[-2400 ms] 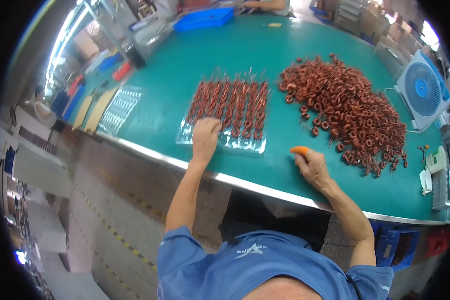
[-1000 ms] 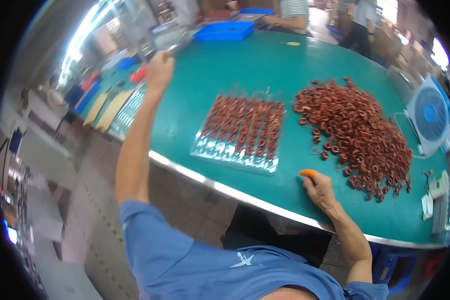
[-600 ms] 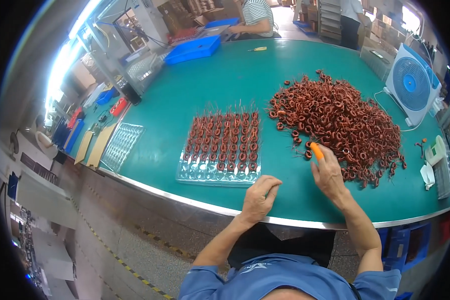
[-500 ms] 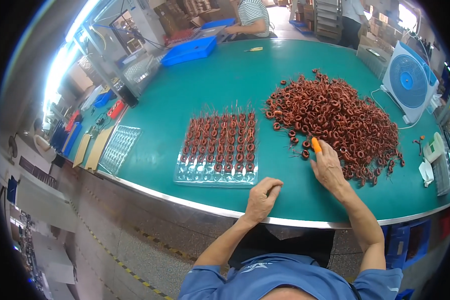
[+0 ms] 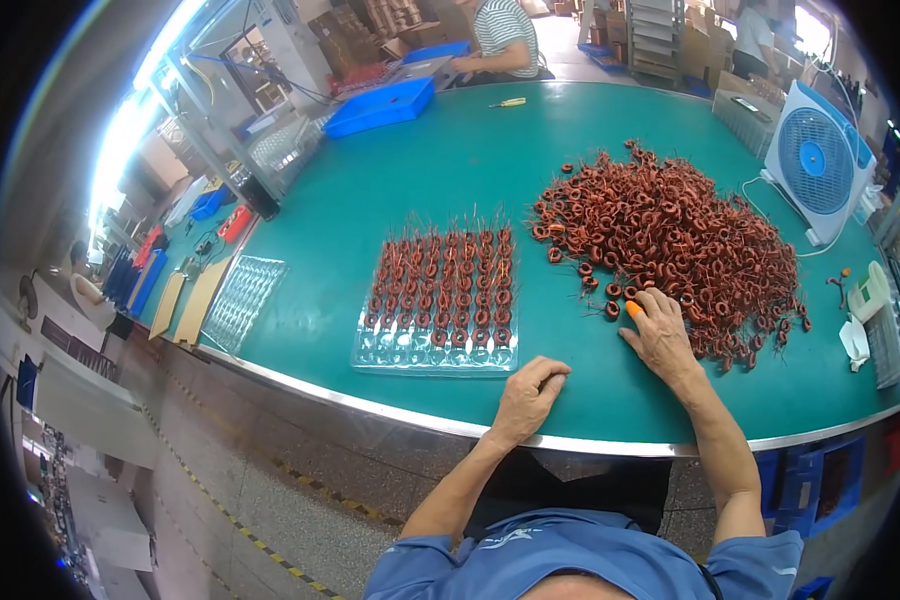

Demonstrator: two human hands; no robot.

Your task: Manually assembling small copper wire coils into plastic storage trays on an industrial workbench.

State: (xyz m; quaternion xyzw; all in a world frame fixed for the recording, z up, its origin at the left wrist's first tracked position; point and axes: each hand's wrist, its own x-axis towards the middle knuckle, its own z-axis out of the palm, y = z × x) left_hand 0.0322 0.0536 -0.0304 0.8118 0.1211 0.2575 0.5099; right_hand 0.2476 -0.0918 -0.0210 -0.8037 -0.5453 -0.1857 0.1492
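My right hand (image 5: pixel 660 342) lies at the near left edge of a big heap of copper-red wound ring coils (image 5: pixel 670 220). An orange finger cot (image 5: pixel 634 310) covers one of its fingertips; the fingertips touch the heap and the thumb stands apart. A few loose coils (image 5: pixel 612 308) lie just left of these fingers. My left hand (image 5: pixel 530 400) rests near the table's front edge, its fingers curled in with nothing showing in them. Beyond it sits a clear plastic tray (image 5: pixel 400 358) with rows of upright coils (image 5: pixel 445 280), wire ends sticking up; cups along its near side hold none.
The green table (image 5: pixel 320 220) has a metal front edge. A second clear tray (image 5: pixel 244 300) and cardboard strips (image 5: pixel 200 300) lie left. A blue bin (image 5: pixel 380 108) and a yellow-handled tool (image 5: pixel 510 102) lie far off. A fan (image 5: pixel 815 160) stands right. Another person (image 5: pixel 505 40) sits beyond the table.
The finger with the orange cot was stretched out toward the loose coils and is now bent back. My left hand has barely moved. A person in the far right background has shifted right.
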